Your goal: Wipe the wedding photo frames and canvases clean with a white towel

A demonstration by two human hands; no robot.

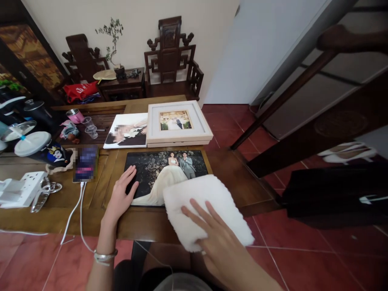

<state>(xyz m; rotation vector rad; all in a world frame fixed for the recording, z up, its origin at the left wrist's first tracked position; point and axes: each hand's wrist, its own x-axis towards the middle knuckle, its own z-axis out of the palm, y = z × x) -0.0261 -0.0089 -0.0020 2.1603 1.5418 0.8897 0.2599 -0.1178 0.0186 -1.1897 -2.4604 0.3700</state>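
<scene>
A dark wedding photo panel [156, 171] lies flat near the front edge of the wooden table. My left hand [123, 192] rests over its left edge, fingers stretched out and lying flat. Over the panel's lower right corner, a fluffy white cloth [182, 192] hangs partly past the table edge. My right hand [214, 230] presses on this cloth with fingers spread across it and the thumb at its near edge. The cloth hides that corner of the picture.
Behind the panel stand a framed wedding photo [154, 121] and a smaller print [130, 139]. To the left are a phone [86, 161] on a white cable, a lidded cup [34, 145] and a power strip [30, 188]. A wooden chair [291, 109] stands at right.
</scene>
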